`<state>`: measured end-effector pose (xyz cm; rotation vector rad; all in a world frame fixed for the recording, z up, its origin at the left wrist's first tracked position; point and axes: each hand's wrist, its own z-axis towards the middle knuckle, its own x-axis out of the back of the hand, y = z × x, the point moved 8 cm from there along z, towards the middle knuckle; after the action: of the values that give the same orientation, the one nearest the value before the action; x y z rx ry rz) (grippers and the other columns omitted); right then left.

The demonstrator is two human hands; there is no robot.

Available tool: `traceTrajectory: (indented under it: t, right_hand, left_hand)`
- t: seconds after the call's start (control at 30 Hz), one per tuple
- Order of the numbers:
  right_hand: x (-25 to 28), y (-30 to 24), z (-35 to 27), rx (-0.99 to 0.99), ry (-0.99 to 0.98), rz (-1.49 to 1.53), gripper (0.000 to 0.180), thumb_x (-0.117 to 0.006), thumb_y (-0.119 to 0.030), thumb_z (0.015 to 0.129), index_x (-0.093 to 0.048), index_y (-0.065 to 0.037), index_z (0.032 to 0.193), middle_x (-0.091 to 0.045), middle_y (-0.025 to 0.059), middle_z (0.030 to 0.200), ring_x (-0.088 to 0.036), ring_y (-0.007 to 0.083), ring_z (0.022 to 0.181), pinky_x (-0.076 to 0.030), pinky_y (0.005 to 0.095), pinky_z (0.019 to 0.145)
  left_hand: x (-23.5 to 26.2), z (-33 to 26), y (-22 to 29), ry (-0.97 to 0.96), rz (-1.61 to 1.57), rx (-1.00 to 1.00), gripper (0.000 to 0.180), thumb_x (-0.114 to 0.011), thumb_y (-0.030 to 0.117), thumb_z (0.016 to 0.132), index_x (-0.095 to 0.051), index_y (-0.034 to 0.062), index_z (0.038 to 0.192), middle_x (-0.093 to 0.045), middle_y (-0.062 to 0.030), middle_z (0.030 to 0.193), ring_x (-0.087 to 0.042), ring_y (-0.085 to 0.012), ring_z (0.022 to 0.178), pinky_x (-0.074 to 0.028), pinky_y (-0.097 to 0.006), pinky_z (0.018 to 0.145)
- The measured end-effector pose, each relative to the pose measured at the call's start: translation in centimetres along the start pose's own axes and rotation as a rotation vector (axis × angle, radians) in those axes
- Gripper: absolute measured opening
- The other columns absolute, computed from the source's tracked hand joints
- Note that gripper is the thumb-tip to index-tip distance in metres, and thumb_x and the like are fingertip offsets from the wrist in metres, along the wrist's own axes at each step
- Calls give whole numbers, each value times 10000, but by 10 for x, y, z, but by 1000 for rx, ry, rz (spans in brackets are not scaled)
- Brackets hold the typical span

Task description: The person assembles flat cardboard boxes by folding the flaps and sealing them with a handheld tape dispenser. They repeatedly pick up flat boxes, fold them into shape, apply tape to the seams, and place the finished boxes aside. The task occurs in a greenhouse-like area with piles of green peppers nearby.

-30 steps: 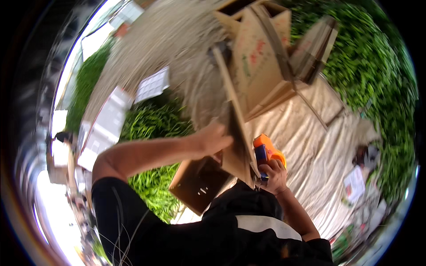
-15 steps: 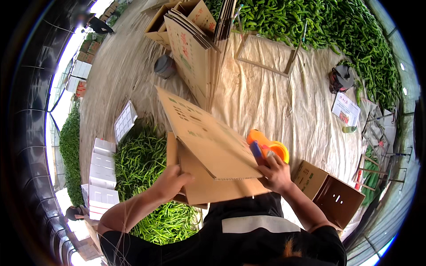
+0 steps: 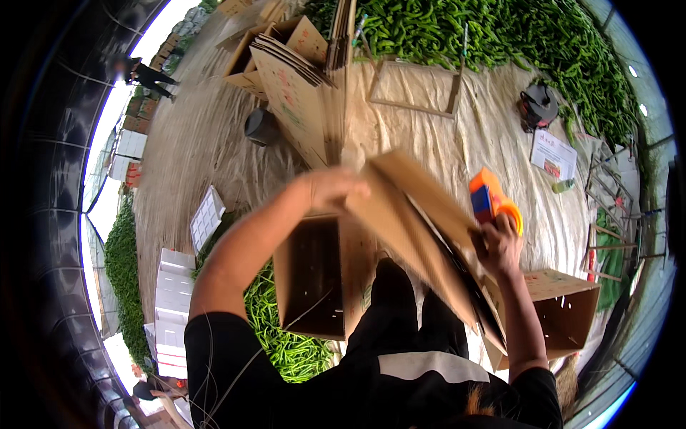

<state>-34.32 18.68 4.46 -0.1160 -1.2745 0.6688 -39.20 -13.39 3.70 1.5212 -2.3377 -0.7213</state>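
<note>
A brown cardboard box (image 3: 418, 247), partly flattened and blurred, stands tilted before my legs with a narrow gap between its panels. My left hand (image 3: 334, 189) is at its upper left corner; motion smears the fingers, so their grip is unclear. In my right hand (image 3: 502, 247) is an orange and blue tape dispenser (image 3: 491, 201), held against the box's right side. Below my left forearm an open cardboard box (image 3: 311, 275) shows its dark inside. Another open carton (image 3: 561, 307) lies beside my right forearm.
Flattened cartons (image 3: 289, 100) stand stacked ahead, beside a dark bucket (image 3: 262, 127). Green peppers (image 3: 457, 32) are heaped at the far side, more (image 3: 286, 350) lie at left. A wooden frame (image 3: 414, 107), a black bag (image 3: 537, 107) and white boxes (image 3: 174, 307) surround me. Someone (image 3: 150, 77) is far left.
My left hand has moved up and right to the box's far corner. The box has turned upright, and my right hand has shifted right and up with the tape dispenser.
</note>
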Motion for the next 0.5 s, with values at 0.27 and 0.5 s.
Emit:
traceTrajectory:
  t: [0.27,0.5]
  right_hand:
    - [-66,10,63,-113,18,-146,247,-699,-309,763,-647,-89,863,-573,121,921,-570,318,891,-477,431,727]
    - [-127,31,115,-326,-62,-111,233,-746,-292,678,-685,-134,838,-614,124,920,-594,322,926,-485,415,781]
  left_hand:
    - [-49,44,164,168,1737,-307,342,-674,336,806,-699,56,1002,-708,-85,937,-652,-252,972,-364,-387,1033]
    - [-132,164,14,504,1933,-1100,202,-563,192,796,-739,99,831,-713,-101,804,-683,-212,828,-412,-461,938]
